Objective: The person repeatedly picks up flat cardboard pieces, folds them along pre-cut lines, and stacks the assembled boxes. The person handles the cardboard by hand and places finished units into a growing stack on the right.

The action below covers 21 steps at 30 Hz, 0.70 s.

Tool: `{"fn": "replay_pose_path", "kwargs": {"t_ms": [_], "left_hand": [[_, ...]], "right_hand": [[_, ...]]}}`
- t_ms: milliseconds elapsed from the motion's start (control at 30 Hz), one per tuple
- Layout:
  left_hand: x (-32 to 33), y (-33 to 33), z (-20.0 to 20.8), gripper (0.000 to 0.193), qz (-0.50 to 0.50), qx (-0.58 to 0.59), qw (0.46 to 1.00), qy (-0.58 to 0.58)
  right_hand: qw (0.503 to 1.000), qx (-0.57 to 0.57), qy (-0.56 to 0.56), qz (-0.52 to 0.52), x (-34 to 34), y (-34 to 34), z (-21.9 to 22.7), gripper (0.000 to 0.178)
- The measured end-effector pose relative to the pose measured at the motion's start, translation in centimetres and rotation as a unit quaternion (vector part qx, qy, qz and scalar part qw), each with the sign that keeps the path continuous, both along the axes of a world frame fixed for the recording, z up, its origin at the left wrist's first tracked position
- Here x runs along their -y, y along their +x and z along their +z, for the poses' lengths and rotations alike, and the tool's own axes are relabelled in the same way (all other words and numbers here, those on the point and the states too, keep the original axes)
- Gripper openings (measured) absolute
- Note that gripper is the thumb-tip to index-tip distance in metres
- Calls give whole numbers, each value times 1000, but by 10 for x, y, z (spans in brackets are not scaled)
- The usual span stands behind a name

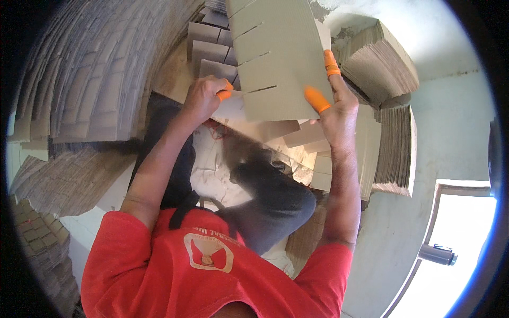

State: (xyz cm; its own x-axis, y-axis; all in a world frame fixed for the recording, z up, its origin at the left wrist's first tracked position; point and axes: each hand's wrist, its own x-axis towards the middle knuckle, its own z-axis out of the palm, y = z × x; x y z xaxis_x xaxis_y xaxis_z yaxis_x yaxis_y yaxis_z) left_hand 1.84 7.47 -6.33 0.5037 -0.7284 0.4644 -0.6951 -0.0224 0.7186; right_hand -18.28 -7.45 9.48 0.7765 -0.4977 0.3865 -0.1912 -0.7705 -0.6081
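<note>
A long grey-brown cardboard strip (281,58) with several slits along its left edge is held up in front of me. My right hand (339,108) grips its right edge, with the orange-capped thumb on its face and an orange-capped finger at the edge. To the left of the strip, my left hand (204,98) is closed, its orange-capped fingertips pinched together. Whatever lies between those fingertips, if anything, is too hidden to tell. Just beyond that hand stand slotted cardboard dividers (209,51) in rows, partly covered by the strip.
Tall stacks of cardboard (101,69) rise at the left. More stacked sheets (379,63) and an upright bundle (395,151) stand at the right by the pale wall (450,122). Loose cardboard pieces (305,135) lie below the strip, above my bent leg (275,206).
</note>
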Motion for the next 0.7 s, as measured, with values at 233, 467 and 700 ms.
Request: {"fn": "replay_pose_path", "kwargs": {"t_ms": [233,467,700], "left_hand": [[3,2,0,12,-15,-15,1000,-2],[3,2,1,13,-47,-25,998,-10],[10,4,1,14,-62,-19,998,-16]], "right_hand": [[1000,11,-20,2,10,-6,-3,62],[995,-1,-81,58,13,-1,-23,71],[991,-65,-20,114,17,21,-53,70]]}}
